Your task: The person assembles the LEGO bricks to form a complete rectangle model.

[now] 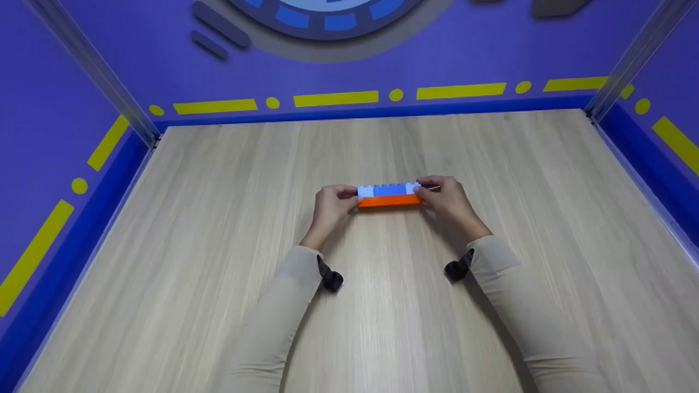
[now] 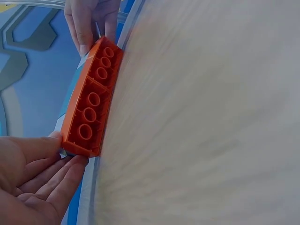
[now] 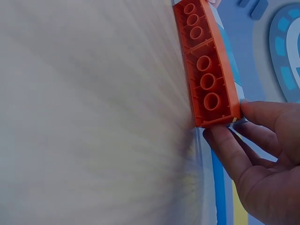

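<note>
Both hands hold a row of toy building bricks between them, one at each end. A long orange brick [image 1: 390, 201] forms the bottom layer. On top of it sit a blue brick [image 1: 390, 190] in the middle and white bricks [image 1: 366, 191] at both ends, studs upward. My left hand [image 1: 334, 206] pinches the left end between thumb and fingers; my right hand [image 1: 449, 201] pinches the right end likewise. From both wrist views the hollow underside of the orange brick [image 2: 77, 107] shows, with round tubes inside, so it is lifted off the table.
A wood-grain table [image 1: 218, 229] lies beneath the hands. Blue-purple panels with yellow dashes [image 1: 336, 99] rise behind and at both sides, with metal posts [image 1: 98, 71] at the back corners. Each sleeve cuff carries a small black camera [image 1: 331, 279].
</note>
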A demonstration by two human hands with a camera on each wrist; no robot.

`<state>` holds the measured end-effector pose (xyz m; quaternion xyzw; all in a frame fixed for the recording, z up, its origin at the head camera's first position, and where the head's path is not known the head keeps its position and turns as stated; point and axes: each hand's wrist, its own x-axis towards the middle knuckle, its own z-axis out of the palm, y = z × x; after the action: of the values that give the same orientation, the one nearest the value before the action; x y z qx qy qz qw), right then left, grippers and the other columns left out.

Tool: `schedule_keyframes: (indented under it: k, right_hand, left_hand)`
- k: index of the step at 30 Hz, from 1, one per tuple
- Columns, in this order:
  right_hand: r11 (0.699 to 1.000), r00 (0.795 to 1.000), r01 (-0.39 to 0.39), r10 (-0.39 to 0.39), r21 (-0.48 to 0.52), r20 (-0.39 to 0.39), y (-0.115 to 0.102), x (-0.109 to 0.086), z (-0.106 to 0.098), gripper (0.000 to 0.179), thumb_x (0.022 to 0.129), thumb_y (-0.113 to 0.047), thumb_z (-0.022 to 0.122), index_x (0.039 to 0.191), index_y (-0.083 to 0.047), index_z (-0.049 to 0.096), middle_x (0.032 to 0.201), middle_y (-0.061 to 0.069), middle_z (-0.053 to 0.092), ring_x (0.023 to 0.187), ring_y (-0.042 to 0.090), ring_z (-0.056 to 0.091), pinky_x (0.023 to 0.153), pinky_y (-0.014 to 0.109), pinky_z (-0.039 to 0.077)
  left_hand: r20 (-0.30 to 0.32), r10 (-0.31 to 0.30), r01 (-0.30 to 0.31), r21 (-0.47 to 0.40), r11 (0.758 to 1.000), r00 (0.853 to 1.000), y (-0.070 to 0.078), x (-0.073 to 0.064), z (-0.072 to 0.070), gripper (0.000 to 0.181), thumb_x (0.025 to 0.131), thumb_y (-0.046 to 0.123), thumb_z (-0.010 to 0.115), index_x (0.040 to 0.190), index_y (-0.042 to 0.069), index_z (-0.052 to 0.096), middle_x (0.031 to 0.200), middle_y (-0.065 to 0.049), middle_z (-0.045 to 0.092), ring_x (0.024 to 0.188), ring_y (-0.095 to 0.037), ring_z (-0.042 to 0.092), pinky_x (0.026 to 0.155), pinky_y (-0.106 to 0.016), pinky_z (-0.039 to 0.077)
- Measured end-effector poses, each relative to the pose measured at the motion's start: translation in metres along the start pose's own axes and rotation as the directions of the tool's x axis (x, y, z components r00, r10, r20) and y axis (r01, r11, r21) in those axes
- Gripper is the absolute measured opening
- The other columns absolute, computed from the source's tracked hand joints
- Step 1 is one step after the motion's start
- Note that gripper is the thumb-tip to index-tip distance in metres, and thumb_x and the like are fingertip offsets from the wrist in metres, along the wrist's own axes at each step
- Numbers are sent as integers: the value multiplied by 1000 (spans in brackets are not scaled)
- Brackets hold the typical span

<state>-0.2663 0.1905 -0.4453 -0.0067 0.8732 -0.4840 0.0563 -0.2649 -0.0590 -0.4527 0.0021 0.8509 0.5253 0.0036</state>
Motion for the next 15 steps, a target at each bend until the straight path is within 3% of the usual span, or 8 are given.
schedule_keyframes:
  k: [6,15]
  right_hand:
    - [999,999,-37,38,-10,37,2,1,1,44,93,-23,61,132,-2,56,132,16,58,124,28,52,106,41,41]
    - [999,995,-34,36,-26,92,3,-2,0,50,98,-26,55,142,-4,46,144,16,48,134,27,43,112,42,35]
  left_hand:
    - [36,-7,9,-57,998,999,-3,-2,0,27,86,8,71,111,0,70,108,-14,72,98,-20,69,79,-25,56]
    - [57,-7,6,28,1000,998,-6,-4,-2,29,90,14,67,118,4,69,118,-10,69,111,-19,63,95,-30,50]
